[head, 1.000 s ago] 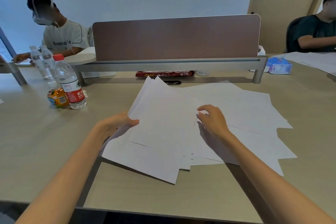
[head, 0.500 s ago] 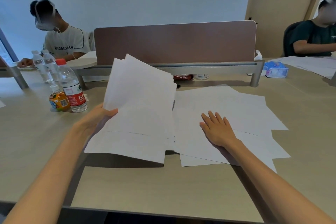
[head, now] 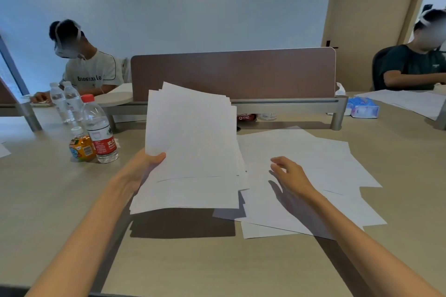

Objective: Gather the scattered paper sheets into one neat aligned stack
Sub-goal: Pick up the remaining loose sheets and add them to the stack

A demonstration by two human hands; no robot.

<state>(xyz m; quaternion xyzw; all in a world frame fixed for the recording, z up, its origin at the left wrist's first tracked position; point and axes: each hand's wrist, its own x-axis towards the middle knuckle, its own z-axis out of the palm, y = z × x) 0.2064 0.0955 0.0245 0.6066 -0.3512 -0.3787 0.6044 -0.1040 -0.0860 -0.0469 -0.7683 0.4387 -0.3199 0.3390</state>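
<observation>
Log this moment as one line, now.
left hand grips raised bundle of white paper sheets | right hand open over loose white sheets on beige table | stack unfinished

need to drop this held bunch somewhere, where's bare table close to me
Bare table lies between the two forearms, nearer than the held sheets. Another patch lies between the bottles and the left forearm. Crowded: loose sheets cover the right side around the right hand.
</observation>
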